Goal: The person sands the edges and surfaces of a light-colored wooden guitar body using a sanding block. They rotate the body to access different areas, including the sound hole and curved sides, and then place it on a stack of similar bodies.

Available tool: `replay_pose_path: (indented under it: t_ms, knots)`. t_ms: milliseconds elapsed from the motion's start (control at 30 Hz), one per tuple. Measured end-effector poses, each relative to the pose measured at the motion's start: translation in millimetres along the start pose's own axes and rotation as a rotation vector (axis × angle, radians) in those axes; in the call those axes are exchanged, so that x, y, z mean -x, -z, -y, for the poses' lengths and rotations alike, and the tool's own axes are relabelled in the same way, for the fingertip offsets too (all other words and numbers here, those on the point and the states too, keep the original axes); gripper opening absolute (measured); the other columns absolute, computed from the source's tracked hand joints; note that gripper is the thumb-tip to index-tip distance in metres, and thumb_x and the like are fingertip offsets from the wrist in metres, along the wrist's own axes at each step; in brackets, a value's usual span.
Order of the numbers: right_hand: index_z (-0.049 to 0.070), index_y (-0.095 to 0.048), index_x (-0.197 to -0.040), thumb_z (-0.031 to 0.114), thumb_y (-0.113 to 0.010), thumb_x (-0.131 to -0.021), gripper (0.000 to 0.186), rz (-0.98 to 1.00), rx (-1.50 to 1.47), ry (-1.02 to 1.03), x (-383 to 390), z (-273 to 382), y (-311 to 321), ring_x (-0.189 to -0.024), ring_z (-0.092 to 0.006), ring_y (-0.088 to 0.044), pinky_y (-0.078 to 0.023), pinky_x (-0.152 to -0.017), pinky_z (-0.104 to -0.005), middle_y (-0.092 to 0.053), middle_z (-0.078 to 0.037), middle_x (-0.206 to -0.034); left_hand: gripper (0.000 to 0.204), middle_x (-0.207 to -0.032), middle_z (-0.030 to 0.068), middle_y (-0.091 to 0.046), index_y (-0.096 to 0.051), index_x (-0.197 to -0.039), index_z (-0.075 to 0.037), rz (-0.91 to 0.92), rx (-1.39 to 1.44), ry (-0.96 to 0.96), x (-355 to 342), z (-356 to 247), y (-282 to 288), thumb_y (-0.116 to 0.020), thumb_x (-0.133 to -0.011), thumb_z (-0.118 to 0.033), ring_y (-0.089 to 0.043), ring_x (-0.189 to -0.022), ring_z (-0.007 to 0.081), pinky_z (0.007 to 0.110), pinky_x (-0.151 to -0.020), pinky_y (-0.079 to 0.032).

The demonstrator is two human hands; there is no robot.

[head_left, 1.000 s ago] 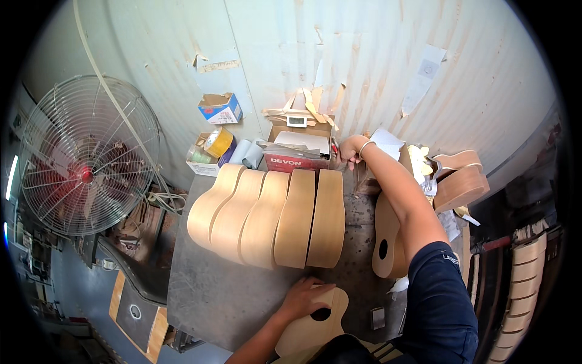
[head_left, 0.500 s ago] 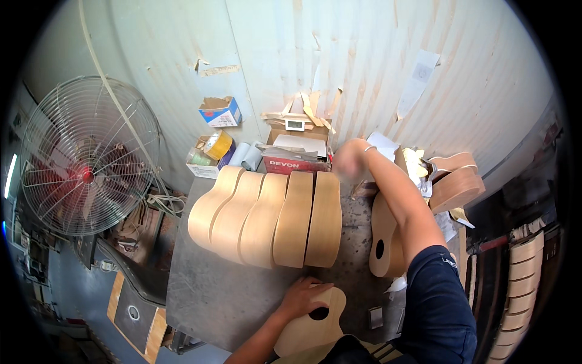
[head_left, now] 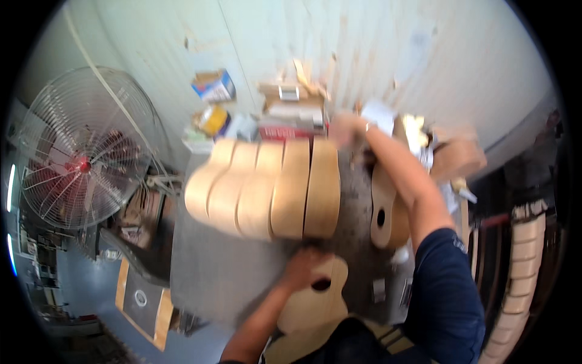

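Note:
Near the table's front edge lies a pale wooden ukulele body (head_left: 315, 306) with a dark round sound hole. My left hand (head_left: 306, 267) is closed over its upper left side, fingers beside the hole. My right arm stretches to the back of the table. There my right hand (head_left: 347, 130) is a blur beside the red-fronted box (head_left: 291, 130), and its fingers cannot be made out. Several more ukulele bodies (head_left: 260, 188) stand on edge in a row, left of centre. Another body (head_left: 382, 209) with a sound hole stands under my right forearm, partly hidden by it.
A caged fan (head_left: 85, 164) stands at the left. Rolls of tape (head_left: 213, 119) and small boxes sit along the back wall. More wooden bodies (head_left: 458, 159) and papers crowd the back right. Stacked curved wooden pieces (head_left: 522, 273) line the far right.
The view has tilted and blurred, so the row and the table appear higher up. My right hand stays by the red-fronted box and my left hand stays on the ukulele body.

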State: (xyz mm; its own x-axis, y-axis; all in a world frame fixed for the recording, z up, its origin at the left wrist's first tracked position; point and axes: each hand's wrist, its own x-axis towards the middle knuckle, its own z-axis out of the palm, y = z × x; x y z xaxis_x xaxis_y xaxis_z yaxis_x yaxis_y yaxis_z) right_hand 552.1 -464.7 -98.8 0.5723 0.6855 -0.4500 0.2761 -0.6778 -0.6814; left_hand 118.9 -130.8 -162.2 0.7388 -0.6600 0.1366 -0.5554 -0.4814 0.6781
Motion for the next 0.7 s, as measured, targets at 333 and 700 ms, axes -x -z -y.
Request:
replay_pose_path:
  t_ms: [333, 700]
  knots:
    - [0.005, -0.068, -0.065, 0.0, -0.073, -0.074, 0.012, -0.529, -0.129, -0.282, 30.8, 106.4, -31.4, -0.061, -0.0173, -0.061, -0.052, -0.06, -0.0378, -0.065, -0.007, -0.063, 0.073, -0.122, 0.0087, -0.069, -0.07, -0.142, -0.018, -0.005, 0.115, 0.175, -11.2, -19.8, 30.1, -0.093, -0.074, -0.031, -0.063, -0.114, 0.0333, 0.045, -0.103, -0.052]
    - [-0.001, -0.073, -0.085, 0.006, -0.064, -0.097, 0.016, -0.672, -0.049, -0.204, 37.5, 108.9, -42.5, -0.058, -0.0236, -0.074, -0.062, -0.059, -0.0355, -0.074, -0.012, -0.069, 0.068, -0.119, 0.0091, -0.069, -0.071, -0.133, -0.011, -0.056, 0.113, 0.147, -9.4, -18.4, 27.4, -0.094, -0.072, -0.029, -0.062, -0.111, 0.0349, 0.047, -0.101, -0.051]
